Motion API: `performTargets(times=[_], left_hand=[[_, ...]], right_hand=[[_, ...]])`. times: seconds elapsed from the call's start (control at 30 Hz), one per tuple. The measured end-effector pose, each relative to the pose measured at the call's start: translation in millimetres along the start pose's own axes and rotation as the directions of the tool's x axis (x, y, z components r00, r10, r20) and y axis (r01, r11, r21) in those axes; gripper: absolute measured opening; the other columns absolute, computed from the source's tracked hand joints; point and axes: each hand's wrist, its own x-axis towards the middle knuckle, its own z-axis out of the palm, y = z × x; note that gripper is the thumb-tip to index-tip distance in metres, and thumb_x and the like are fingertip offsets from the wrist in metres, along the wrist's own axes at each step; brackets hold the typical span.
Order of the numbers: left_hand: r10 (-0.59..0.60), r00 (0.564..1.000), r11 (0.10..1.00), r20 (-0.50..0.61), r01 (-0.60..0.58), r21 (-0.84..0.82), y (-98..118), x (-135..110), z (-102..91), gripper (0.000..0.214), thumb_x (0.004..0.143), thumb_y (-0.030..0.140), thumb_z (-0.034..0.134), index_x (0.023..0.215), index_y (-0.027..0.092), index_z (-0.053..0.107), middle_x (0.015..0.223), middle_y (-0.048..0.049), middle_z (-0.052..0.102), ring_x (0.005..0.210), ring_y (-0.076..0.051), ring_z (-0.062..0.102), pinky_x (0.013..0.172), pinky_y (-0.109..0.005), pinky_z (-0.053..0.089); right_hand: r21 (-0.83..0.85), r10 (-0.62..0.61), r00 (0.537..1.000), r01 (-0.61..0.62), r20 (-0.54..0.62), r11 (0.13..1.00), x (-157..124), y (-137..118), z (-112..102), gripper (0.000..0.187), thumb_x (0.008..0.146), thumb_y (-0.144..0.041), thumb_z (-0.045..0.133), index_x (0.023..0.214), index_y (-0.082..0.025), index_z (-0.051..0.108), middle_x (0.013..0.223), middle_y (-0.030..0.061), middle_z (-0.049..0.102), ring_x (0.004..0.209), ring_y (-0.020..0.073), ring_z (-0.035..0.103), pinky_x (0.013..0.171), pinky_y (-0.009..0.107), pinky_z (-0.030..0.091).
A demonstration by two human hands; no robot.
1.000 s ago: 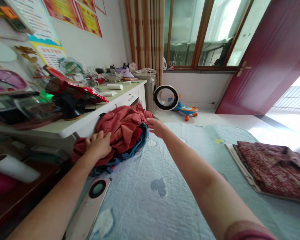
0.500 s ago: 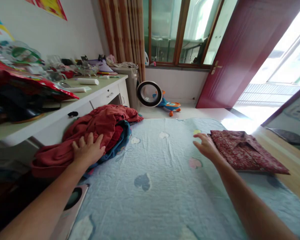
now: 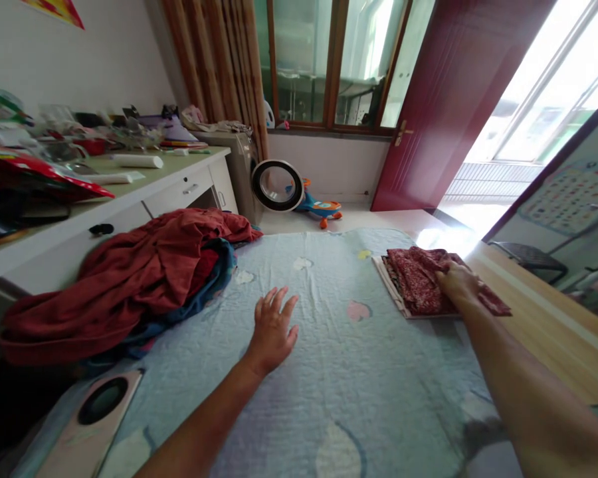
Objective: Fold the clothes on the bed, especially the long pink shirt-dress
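Note:
My left hand is held over the middle of the bed with its fingers spread, holding nothing. At the right, my right hand lies on a folded dark-red patterned shirt, its fingers curled into the cloth; the fingertips are partly hidden. Under the shirt, the edge of a pale layer shows at the left. A heap of clothes spreads along the left of the bed, with a rust-red garment on top and a blue garment beneath it.
A light-blue quilt with printed shapes covers the bed. A phone lies at its lower left. A cluttered desk runs along the left wall. Beyond stand a washing machine with its door out and a blue-orange ride-on toy.
My left hand has come off the rust-red garment and moved right. My right hand has moved onto the patterned shirt, which looks rumpled, with layers below showing. The view has turned right.

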Motion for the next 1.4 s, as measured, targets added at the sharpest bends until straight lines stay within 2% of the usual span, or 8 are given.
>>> performTargets(times=[0.17,0.33,0.43,0.57,0.8,0.9,1.13,1.4], left_hand=[[-0.053,0.966,0.776,0.252,0.198,-0.599,39,7,1.0,0.044,0.083,0.036,0.061,0.123,0.018,0.06,0.131,-0.014,0.058,0.123,-0.03,0.052,0.107,-0.049,0.038],[-0.077,0.78,-0.138,0.621,0.609,-0.781,63,27,-5.1,0.058,0.084,0.059,0.057,0.129,0.023,0.051,0.12,-0.0121,0.064,0.098,-0.025,0.067,0.082,-0.041,0.054],[-0.09,0.747,-0.404,0.658,0.577,-0.71,61,31,-1.2,0.049,0.076,0.051,0.068,0.11,0.017,0.061,0.099,-0.0092,0.07,0.082,-0.021,0.068,0.073,-0.034,0.055],[-0.366,0.771,-0.162,0.521,0.499,-0.852,44,16,4.1,0.047,0.059,0.015,0.071,0.105,0.016,0.063,0.091,-0.0036,0.072,0.076,-0.018,0.066,0.07,-0.028,0.053],[-0.156,0.957,0.549,0.245,0.291,-0.784,15,-23,-36.4,0.024,0.074,0.019,0.061,0.095,0.019,0.073,0.096,-0.0044,0.07,0.093,-0.02,0.063,0.088,-0.032,0.048],[-0.086,0.975,0.747,0.205,0.199,-0.634,6,-35,-52.9,0.019,0.076,0.019,0.06,0.088,0.021,0.075,0.091,-0.0051,0.068,0.093,-0.021,0.061,0.088,-0.033,0.047],[-0.273,0.952,0.645,0.135,0.285,-0.709,-5,-50,-52.8,0.016,0.076,0.02,0.059,0.085,0.018,0.072,0.083,-0.0026,0.067,0.081,-0.018,0.062,0.077,-0.028,0.048],[-0.723,0.661,0.474,-0.198,0.267,-0.839,-46,-55,-72.7,0.025,0.068,0.029,0.071,0.09,0.018,0.066,0.088,0.0009,0.068,0.081,-0.015,0.062,0.075,-0.024,0.049]], right_hand=[[0.33,-0.215,0.928,0.315,-0.306,0.89,-46,-55,-32,0.018,0.076,-0.028,0.057,0.091,-0.019,0.061,0.09,0.0092,0.061,0.091,0.0266,0.056,0.087,0.043,0.044],[0.557,-0.497,0.794,0.603,-0.35,0.57,-161,-125,-32,0.016,0.077,-0.013,0.054,0.09,-0.022,0.053,0.089,0.0044,0.053,0.087,0.0215,0.051,0.081,0.035,0.044],[0.674,-0.736,0.652,0.628,-0.182,0.39,-224,-149,-27,0.023,0.076,-0.008,0.055,0.095,-0.022,0.054,0.094,0.005,0.054,0.092,0.0209,0.051,0.082,0.034,0.044],[0.793,-0.925,0.379,0.563,0.004,0.234,-252,-161,-35,0.009,0.084,-0.019,0.06,0.091,-0.022,0.056,0.093,0.0028,0.057,0.085,0.0169,0.054,0.073,0.027,0.045],[0.649,-0.661,0.747,0.536,-0.067,0.54,-181,-181,-17,0.018,0.09,-0.029,0.051,0.103,-0.023,0.061,0.108,0.009,0.062,0.106,0.0256,0.056,0.096,0.041,0.042],[0.576,-0.625,0.777,0.478,0.076,0.663,-165,-192,11,0.059,0.08,-0.043,0.064,0.132,-0.019,0.05,0.13,0.0164,0.055,0.122,0.0331,0.05,0.102,0.047,0.039],[0.501,-0.715,0.542,0.512,0.441,0.698,-170,-212,39,0.022,0.071,-0.028,0.068,0.092,-0.021,0.065,0.089,0.0062,0.071,0.088,0.0241,0.065,0.078,0.031,0.046],[0.986,-0.225,0.969,-0.068,0.101,0.149,-91,-187,23,0.032,0.072,-0.04,0.06,0.097,-0.021,0.057,0.084,0.0,0.067,0.07,0.0149,0.062,0.069,0.03,0.052]])
